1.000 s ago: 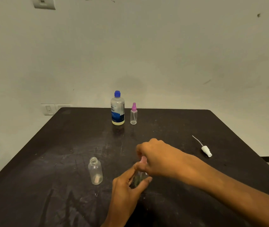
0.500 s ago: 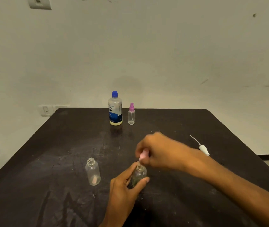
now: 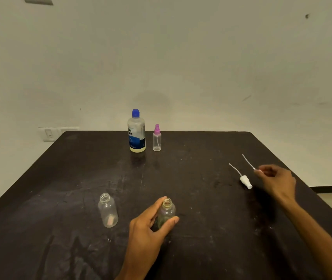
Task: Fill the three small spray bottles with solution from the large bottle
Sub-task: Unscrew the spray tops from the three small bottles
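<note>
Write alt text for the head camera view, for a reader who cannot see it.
A person's left hand grips an uncapped small bottle on a dark table, while the right hand holds a spray top with its tube beside a white spray top lying there. Another open bottle stands left; a blue-capped large bottle and pink-topped spray bottle stand at the back.

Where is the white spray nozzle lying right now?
On the table's right side, the white spray nozzle lies just left of the right hand.
</note>
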